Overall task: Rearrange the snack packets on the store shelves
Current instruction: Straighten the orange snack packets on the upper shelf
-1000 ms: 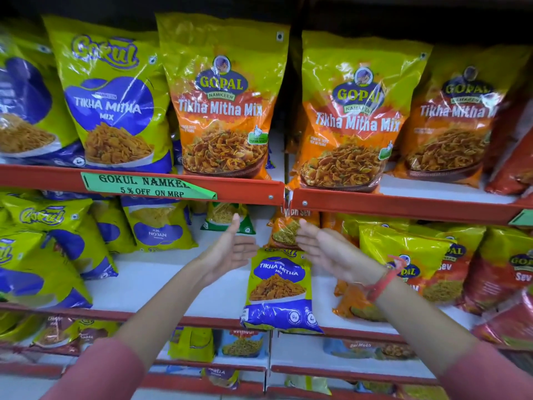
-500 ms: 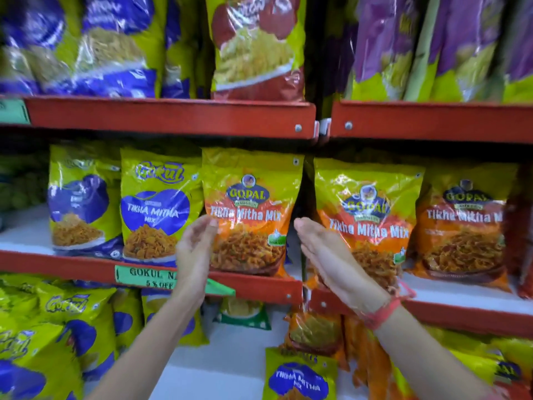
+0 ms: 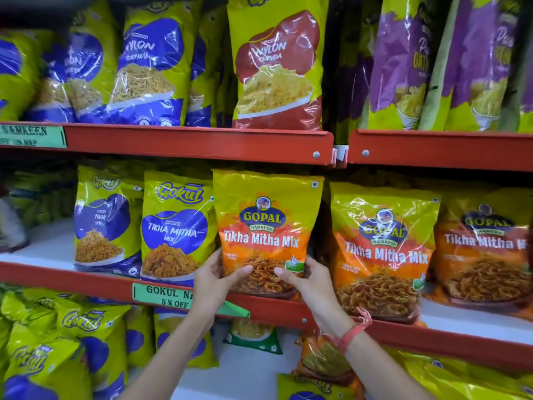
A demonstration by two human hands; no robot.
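Observation:
A yellow and orange Gopal Tikha Mitha Mix packet stands upright on the middle red shelf. My left hand grips its lower left corner and my right hand grips its lower right corner, thumbs on the front. A Gokul Tikha Mitha packet in yellow and blue stands just to its left. Two more Gopal packets stand to its right.
The top shelf carries Nylon packets in blue, one red Nylon Chevda packet and purple packets. Green price tags hang on the shelf edges. The lower shelf holds Gokul packets and loose small packets.
The view has tilted up from the lower shelf. Both hands rose from the lower shelf and closed on the bottom corners of the Gopal packet.

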